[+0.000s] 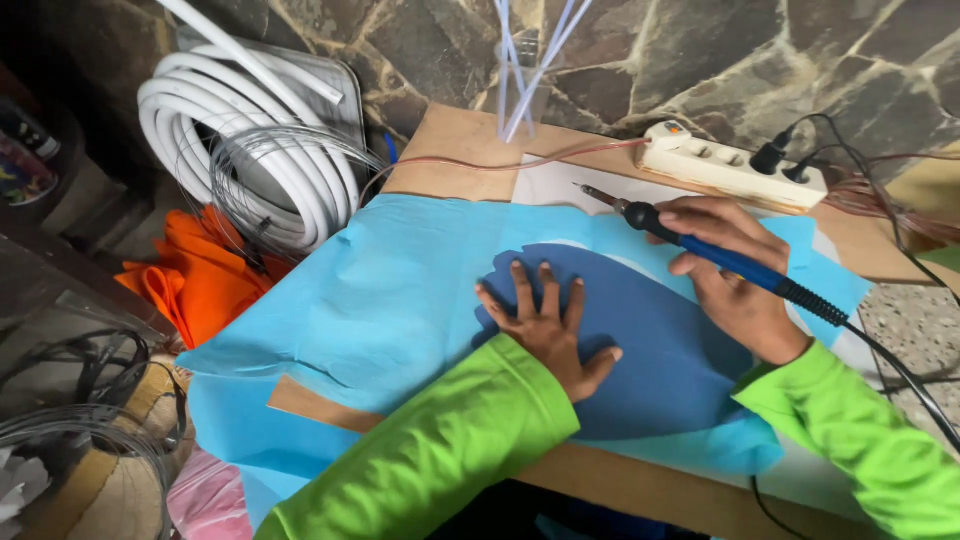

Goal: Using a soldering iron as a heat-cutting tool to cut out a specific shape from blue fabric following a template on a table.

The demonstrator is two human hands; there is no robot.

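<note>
While left hand (548,325) flattens blue template (650,350), right hand (735,275) grips soldering iron (700,245)

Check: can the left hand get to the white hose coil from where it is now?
Probably yes. The left hand lies flat on the dark blue shape; only light blue sheet lies between it and the hose coil, though it is a long stretch.

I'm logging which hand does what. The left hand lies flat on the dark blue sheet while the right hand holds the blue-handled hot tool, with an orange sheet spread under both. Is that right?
Not quite. The head view shows the sheet under the dark blue sheet is light blue, not orange. The left hand does lie flat, and the right hand holds the blue-handled tool.
</note>
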